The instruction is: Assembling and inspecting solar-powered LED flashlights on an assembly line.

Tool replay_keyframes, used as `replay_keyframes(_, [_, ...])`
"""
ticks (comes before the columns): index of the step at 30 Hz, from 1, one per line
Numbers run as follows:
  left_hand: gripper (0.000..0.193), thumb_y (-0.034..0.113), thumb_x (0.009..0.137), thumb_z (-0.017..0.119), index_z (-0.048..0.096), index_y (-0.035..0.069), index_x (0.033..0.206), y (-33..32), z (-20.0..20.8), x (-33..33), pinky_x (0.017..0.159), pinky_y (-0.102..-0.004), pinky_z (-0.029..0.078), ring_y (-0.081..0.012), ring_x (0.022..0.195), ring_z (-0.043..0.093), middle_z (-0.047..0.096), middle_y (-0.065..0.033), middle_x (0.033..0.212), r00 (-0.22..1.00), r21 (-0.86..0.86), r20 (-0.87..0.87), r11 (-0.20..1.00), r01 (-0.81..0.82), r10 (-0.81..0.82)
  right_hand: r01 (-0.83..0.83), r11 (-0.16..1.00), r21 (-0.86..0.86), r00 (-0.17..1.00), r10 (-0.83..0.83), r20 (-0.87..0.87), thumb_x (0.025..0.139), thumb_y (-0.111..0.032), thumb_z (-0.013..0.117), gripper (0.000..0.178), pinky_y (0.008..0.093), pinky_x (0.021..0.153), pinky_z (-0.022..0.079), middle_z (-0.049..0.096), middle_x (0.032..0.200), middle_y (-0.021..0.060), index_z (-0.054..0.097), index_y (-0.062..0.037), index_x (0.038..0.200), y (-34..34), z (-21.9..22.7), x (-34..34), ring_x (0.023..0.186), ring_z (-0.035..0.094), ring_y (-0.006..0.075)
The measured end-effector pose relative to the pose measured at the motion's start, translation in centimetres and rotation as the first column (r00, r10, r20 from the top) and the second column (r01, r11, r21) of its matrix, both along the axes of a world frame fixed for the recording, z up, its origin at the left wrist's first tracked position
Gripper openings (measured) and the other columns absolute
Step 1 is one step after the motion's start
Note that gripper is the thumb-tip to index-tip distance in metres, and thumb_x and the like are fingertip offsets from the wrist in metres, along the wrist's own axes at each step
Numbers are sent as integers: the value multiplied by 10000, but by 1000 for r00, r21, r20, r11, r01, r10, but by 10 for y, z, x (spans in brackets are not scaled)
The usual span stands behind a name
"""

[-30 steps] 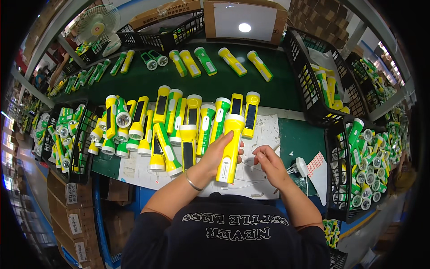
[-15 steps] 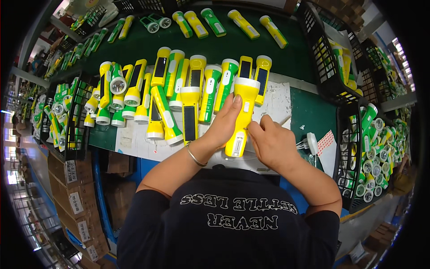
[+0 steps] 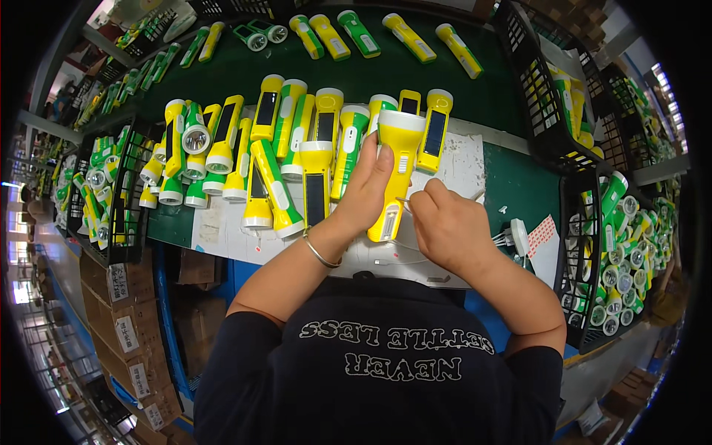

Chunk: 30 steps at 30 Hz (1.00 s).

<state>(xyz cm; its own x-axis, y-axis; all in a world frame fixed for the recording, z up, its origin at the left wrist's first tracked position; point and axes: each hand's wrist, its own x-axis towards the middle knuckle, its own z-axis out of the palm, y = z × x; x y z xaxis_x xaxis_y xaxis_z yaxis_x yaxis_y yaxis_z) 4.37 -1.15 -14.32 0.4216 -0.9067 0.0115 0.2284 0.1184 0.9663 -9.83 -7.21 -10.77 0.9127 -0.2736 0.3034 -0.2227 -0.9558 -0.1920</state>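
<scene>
Left hand (image 3: 363,189) is wrapped round a yellow flashlight (image 3: 398,175) above the white sheet (image 3: 466,152), and imo you want that grip snug so it can't twist while the right hand (image 3: 450,226) curls tight at its side, pinching what, if anything, I can't tell.

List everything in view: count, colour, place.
Held flashlight: one, yellow, centre
Other flashlights: many, yellow or green, around
Baskets: several, black, both sides, back
Thin piece: one, grey, centre
Cable: one, white, below centre
Plug-like piece: one, white, right
Patterned sheet: one, red-white, right
Board: one, white, under flashlights
Bench: one, green, centre
Cartons: several, brown, lower left
Bracelet: one, silver, left wrist
Shirt: one, dark, bottom
Left hand: one, bare, holding flashlight
Right hand: one, bare, at thin piece
</scene>
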Motion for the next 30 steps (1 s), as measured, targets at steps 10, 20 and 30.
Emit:
replay_keyframes(10, [475, 417, 964, 263, 272, 66, 1284, -2, -3, 7, 709, -258, 464, -130, 788, 552, 547, -98, 947, 989, -139, 146, 990, 10, 11, -44, 999, -15, 998, 45, 54, 691, -104, 594, 115, 328, 427, 428, 449, 691, 56, 485, -81, 719, -2, -2, 8, 529, 537, 208])
replay_keyframes(20, [475, 488, 943, 256, 424, 74, 1103, -1, -5, 26, 639, -246, 472, -133, 709, 549, 556, -88, 835, 974, -141, -217, 986, -91, 59, -485, 849, 210, 872, 488, 40, 701, -208, 655, 176, 328, 420, 417, 470, 660, 50, 513, -111, 667, 20, -9, -19, 491, 516, 203])
replay_keyframes(30, [362, 169, 900, 486, 347, 77, 1221, 13, -2, 10, 682, -274, 482, -139, 796, 545, 533, -78, 945, 963, -3, -251, 995, 102, -99, -68, 713, 698, 946, -177, 272, 760, -111, 679, 352, 274, 471, 298, 362, 572, 27, 377, -33, 598, -15, -34, 6, 517, 342, 123])
